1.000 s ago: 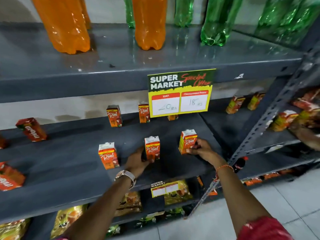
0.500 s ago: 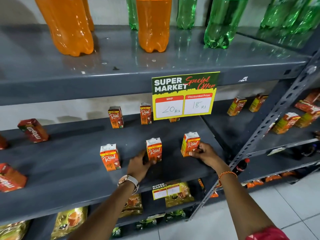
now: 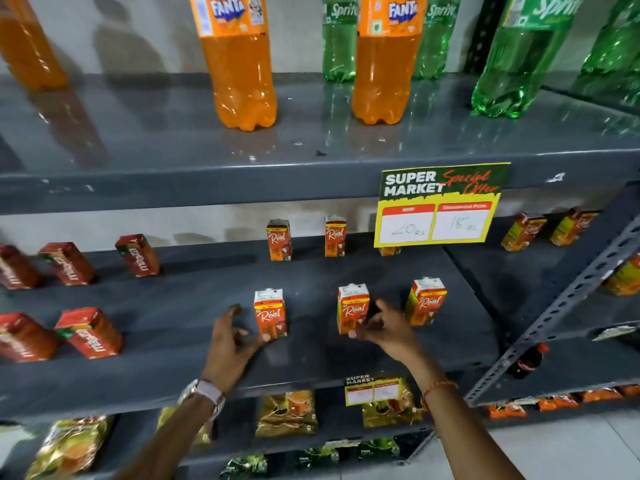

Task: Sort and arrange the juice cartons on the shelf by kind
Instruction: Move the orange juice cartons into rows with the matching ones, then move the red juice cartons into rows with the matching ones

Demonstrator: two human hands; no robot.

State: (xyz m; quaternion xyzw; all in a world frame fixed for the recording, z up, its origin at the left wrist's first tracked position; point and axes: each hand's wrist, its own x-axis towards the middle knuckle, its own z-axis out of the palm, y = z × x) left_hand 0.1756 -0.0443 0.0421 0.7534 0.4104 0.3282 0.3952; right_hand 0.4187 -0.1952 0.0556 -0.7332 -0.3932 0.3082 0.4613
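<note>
Three orange Real juice cartons stand in a front row on the grey middle shelf (image 3: 173,341): left carton (image 3: 270,315), middle carton (image 3: 353,313), right carton (image 3: 426,301). My left hand (image 3: 233,341) is beside the left carton, fingers spread, with only the thumb tip touching its base. My right hand (image 3: 384,329) is at the middle carton, thumb in front of its lower edge and fingers along its right side. Two more Real cartons (image 3: 278,240) (image 3: 335,237) stand at the back. Red Maaza cartons (image 3: 88,332) (image 3: 138,254) lean on the left.
A yellow price sign (image 3: 440,206) hangs from the upper shelf, hiding another carton. Fanta bottles (image 3: 239,64) and Sprite bottles (image 3: 512,64) stand above. The right bay holds more cartons (image 3: 523,232) and a small cola bottle (image 3: 528,360). Snack packets (image 3: 287,414) lie below.
My view swung left and up. Each hand shifted one carton to the left: the left hand from the middle carton to the left one, the right hand from the right carton to the middle one.
</note>
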